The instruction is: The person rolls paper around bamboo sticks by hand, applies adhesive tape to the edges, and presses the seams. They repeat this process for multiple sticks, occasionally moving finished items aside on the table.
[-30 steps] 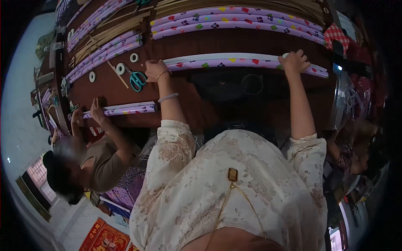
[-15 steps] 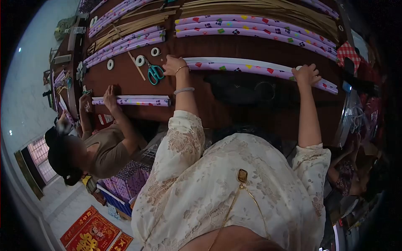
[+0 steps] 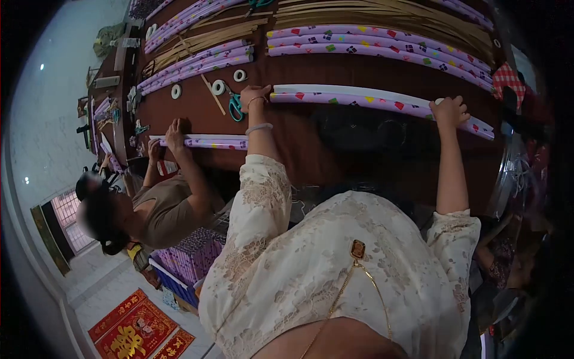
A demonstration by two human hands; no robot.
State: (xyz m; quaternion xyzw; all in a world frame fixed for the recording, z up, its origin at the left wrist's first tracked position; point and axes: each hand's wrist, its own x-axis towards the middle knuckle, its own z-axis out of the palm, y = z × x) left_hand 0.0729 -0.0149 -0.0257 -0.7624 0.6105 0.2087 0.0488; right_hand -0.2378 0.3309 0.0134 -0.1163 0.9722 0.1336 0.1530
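A long roll of lilac wrapping paper with coloured shapes and a white edge lies across the table in front of me. My left hand pinches its left end, fingers closed. Near the right end, my right hand is curled over the same roll. A small white piece shows by that thumb; I cannot make out whether it is tape or paper. Teal-handled scissors lie just left of my left hand. Beside them are a white tape roll and a thin wooden strip.
Finished-looking lilac rolls and brown paper strips lie along the far side. At left, a co-worker handles another lilac roll. A blue crate of rolls stands on the floor. A red checked cloth is at right.
The view has shifted, so the scene appears farther right. Both my hands stay at the ends of the wrapping paper roll. The co-worker's hands remain on their own roll.
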